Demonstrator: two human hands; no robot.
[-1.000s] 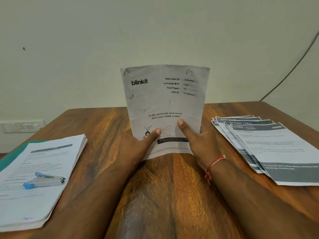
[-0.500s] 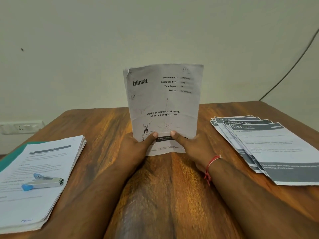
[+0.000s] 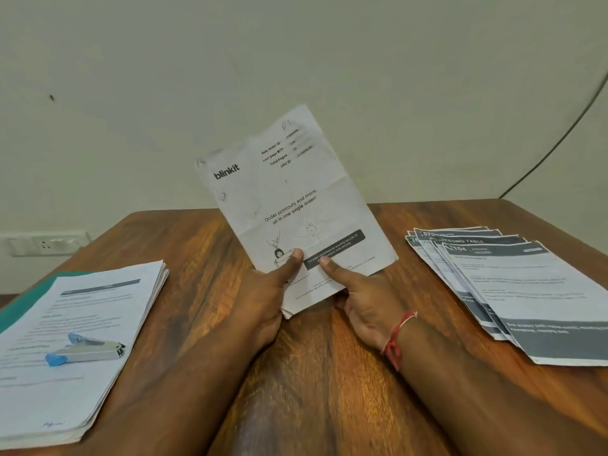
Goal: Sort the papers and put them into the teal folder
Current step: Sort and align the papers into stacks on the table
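**Q:** Head view: what are the hands doing?
**A:** The left hand and right hand are both pinching a tilted sheaf of papers at its lower edge, thumbs in front.
**Q:** The teal folder?
**A:** It is lying at far left under a paper stack.

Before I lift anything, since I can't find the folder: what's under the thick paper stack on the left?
A teal folder lies under the paper stack; only its left edge shows. The rest is covered, so anything else beneath cannot be seen.
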